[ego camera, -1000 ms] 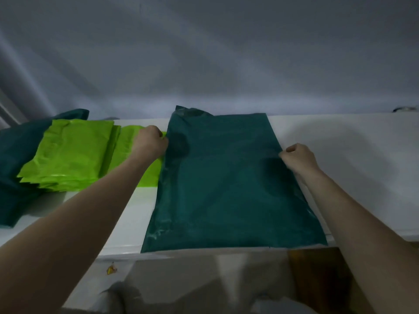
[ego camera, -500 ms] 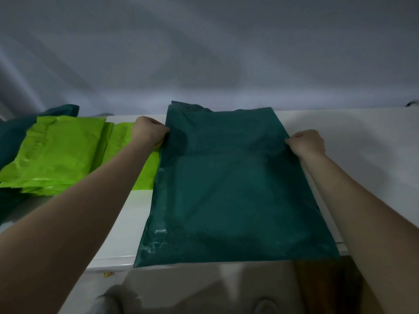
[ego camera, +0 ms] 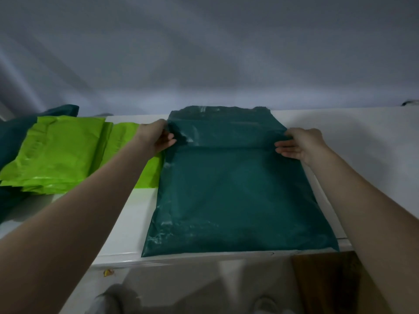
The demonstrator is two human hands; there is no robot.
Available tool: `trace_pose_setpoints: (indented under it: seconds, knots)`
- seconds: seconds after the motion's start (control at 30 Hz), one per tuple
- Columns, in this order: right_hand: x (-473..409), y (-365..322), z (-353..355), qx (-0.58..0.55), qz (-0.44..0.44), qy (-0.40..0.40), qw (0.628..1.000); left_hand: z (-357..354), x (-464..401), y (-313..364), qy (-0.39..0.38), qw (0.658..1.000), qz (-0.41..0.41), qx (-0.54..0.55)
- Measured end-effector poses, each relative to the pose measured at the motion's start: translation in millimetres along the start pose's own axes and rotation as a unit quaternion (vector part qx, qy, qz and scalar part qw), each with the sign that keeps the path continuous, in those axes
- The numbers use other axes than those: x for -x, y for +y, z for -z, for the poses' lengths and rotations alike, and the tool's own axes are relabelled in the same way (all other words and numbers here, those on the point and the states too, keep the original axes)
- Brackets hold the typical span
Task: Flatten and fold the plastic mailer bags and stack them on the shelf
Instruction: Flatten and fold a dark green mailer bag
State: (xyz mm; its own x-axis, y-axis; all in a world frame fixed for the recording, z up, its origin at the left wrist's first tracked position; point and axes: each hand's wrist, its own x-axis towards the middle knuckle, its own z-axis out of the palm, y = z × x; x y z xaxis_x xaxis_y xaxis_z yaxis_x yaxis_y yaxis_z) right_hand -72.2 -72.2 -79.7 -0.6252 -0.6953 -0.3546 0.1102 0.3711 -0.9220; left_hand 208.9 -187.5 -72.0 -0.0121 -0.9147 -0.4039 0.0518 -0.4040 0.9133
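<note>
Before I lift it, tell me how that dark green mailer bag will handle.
The dark green mailer bag will probably flop: its far end already bends where the left hand and right hand grip it. Its glossy sheen suggests a slippery surface. It lies thin and flat on the white shelf, so it is likely light.

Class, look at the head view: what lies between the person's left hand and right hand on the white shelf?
The dark green mailer bag; the left hand and right hand grip its opposite edges.
</note>
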Motion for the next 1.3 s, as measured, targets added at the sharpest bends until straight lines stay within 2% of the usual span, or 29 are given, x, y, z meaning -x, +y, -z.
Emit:
trace_pose_setpoints:
  seconds: [0.17, 0.3, 0.43, 0.63, 0.77, 0.9, 1.0, 1.13, 1.17, 1.27, 1.3]
  knots:
    - [2.3, -7.8, -5.1, -0.086, -0.016, -0.042, 0.995, -4.3, 1.7, 1.0, -0.040, 0.998, 0.024, 0.048]
    - [0.3, -9.7, -4.4, -0.079, -0.029, -0.055, 0.995, -4.9, 1.2, -1.5, -0.074, 0.996, 0.001, 0.053]
    - [-2.2, -4.1, 0.0, -0.067, -0.017, -0.033, 0.997, 2.2, 4.0, -2.8, -0.090, 0.995, -0.028, 0.040]
    - [7.0, -2.9, 7.5, -0.181, -0.013, -0.046, 0.982, 14.9, 12.7, -2.6, -0.120, 0.990, -0.074, 0.008]
    - [15.3, 2.8, 15.4, -0.256, -0.034, -0.038, 0.965, 19.3, 22.1, -10.2, -0.109, 0.989, -0.099, 0.006]
    - [22.5, 11.8, 25.9, -0.204, -0.063, -0.023, 0.977, 28.6, 33.5, -22.2, -0.108, 0.975, -0.122, -0.148]
    - [30.2, 15.1, 33.3, -0.128, -0.087, -0.037, 0.987, 35.3, 44.0, -27.3, -0.128, 0.939, -0.153, -0.280]
    - [41.7, 12.0, 43.2, -0.025, -0.089, -0.070, 0.993, 40.5, 63.5, -21.2, -0.128, 0.896, -0.194, -0.378]
    - [44.5, 10.9, 45.3, -0.002, -0.090, -0.079, 0.993, 41.8, 67.9, -19.9, -0.135, 0.892, -0.194, -0.386]
    - [53.9, 5.6, 49.6, 0.040, -0.096, -0.111, 0.988, 41.1, 80.6, -18.6, -0.157, 0.916, -0.164, -0.331]
    - [57.1, 3.6, 50.0, 0.043, -0.095, -0.123, 0.987, 40.6, 82.8, -20.1, -0.145, 0.912, -0.173, -0.343]
